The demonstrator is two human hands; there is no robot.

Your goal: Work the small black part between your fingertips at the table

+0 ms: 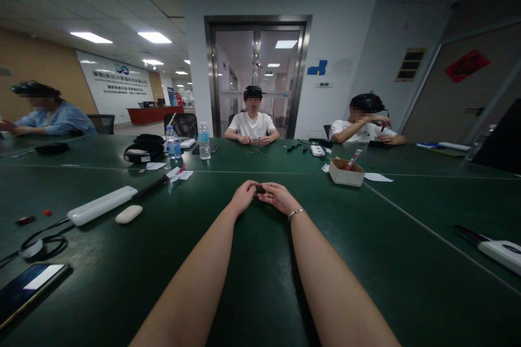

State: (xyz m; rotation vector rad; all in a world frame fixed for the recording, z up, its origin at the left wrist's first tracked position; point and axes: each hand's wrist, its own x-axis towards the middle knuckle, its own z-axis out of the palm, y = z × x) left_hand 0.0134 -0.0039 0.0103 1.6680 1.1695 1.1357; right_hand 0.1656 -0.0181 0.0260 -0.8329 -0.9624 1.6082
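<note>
Both my arms stretch forward over the dark green table (260, 282), and the hands meet near its middle. A small black piece (259, 189) is held between them; its exact kind is too small to make out. My left hand (245, 196) has its fingers closed on the piece's left side. From the other side, my right hand (279, 197) pinches it, fingers curled and partly hiding it. A silver bracelet (297, 213) circles my right wrist.
Left lie a white power strip (102, 205), a white mouse (129, 214), coiled cable and a phone (30, 287). Two water bottles (204, 142) stand farther back. An open cardboard box (347, 173) sits right of centre. Three other people sit around the table.
</note>
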